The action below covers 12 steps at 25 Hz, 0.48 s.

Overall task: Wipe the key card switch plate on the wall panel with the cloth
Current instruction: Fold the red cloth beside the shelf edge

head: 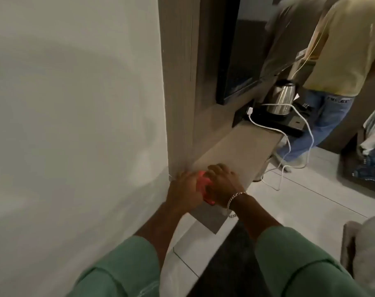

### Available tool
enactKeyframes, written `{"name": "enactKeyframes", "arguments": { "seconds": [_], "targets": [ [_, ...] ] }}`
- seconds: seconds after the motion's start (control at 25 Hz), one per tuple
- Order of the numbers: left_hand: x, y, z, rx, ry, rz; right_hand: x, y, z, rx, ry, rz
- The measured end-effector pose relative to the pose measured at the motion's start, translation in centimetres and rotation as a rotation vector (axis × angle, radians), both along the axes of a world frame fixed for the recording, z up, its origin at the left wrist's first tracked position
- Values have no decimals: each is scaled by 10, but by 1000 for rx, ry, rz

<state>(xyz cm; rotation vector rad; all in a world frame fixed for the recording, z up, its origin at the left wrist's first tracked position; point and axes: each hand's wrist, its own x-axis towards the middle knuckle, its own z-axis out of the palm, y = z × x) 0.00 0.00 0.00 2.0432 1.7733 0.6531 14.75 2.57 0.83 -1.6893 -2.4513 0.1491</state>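
Note:
A red-orange cloth [203, 181] lies bunched on the near end of a wooden shelf [236, 151], pressed between both of my hands. My left hand [183, 189] curls around its left side next to the white wall. My right hand [224, 183], with a chain bracelet on the wrist, covers its right side. Most of the cloth is hidden under my fingers. The wood wall panel [180, 82] rises right behind the shelf. No key card switch plate shows in the head view.
A steel kettle [282, 98] stands on a black tray [289, 123] at the shelf's far end, with a white cable [298, 133] trailing to the tiled floor. A dark screen [233, 61] hangs on the panel. A person in a yellow shirt [343, 50] stands beyond.

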Motion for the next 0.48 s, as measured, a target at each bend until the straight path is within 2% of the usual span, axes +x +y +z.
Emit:
{"name": "enactKeyframes", "arguments": {
  "seconds": [0.04,0.12,0.2,0.32,0.48],
  "targets": [
    [4,1,-17,-42,9,29,1,5,-14,-40,7,-19],
    [11,7,-46,-96,-148,174,6,15,-44,-110,68,-44],
    [16,13,-63,-199,-419,364,8,19,-68,-168,65,-25],
    [17,27,-68,-337,-826,550,7,18,-80,-120,112,0],
    [20,10,-62,-416,-1264,631,8,-5,-76,-137,188,57]
  ]
}}
